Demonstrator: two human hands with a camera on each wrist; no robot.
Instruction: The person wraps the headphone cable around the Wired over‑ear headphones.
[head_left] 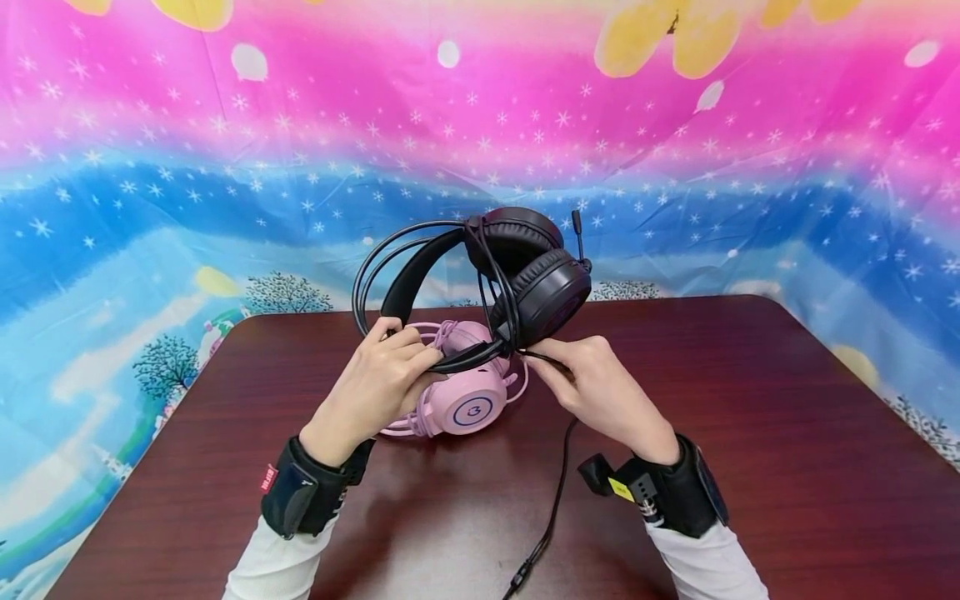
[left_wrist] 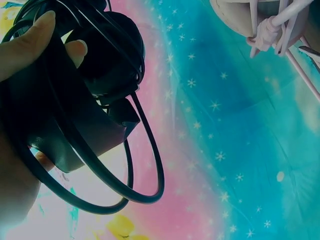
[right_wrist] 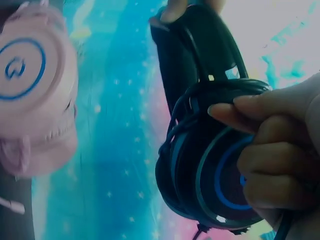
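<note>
A black headset (head_left: pixel 551 300) with a boom microphone (head_left: pixel 577 229) is held up above the table, its ear cups to the right and its headband to the left. My left hand (head_left: pixel 378 375) grips the headband, fingers wrapped round the padded strap (left_wrist: pixel 75 120). Close by the lower ear cup, my right hand (head_left: pixel 600 387) pinches the headset's black cable (head_left: pixel 558 492) between thumb and forefinger. Several turns of cable (right_wrist: pixel 200 95) lie around the headset beside that cup. From the right hand the loose end hangs down to the table, with an inline connector (head_left: pixel 522 575) on it.
Behind the black headset, a pink headset (head_left: pixel 472 408) rests on the dark red wooden table (head_left: pixel 750 417), partly covered by the left hand and headband. A patterned cloth backdrop (head_left: pixel 480 125) with snowflakes surrounds the table's back and sides.
</note>
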